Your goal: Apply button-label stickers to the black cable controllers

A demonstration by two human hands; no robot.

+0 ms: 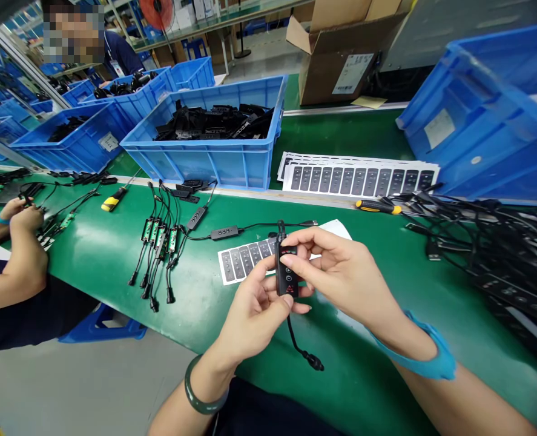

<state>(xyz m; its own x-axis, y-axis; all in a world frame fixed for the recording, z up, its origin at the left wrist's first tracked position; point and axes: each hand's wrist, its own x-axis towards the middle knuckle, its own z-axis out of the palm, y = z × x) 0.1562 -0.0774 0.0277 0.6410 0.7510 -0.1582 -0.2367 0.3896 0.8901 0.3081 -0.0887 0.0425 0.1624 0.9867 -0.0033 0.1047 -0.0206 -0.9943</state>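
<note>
A small black inline controller (287,274) with a cable hanging below it is held upright over the green table (114,260). My left hand (254,309) grips its lower end between thumb and fingers. My right hand (341,275) pinches the controller's face from the right, thumb and forefinger pressed on its front label. Just behind the hands lies a white sheet of dark button stickers (245,259), partly hidden by them.
Several bare circuit boards with cables (159,242) and a finished controller (225,232) lie left of centre. Blue bins (214,160) of black parts, more sticker sheets (359,175), a yellow-handled screwdriver (379,206) and a cable pile (490,242) surround. A co-worker's hands (20,215) work at far left.
</note>
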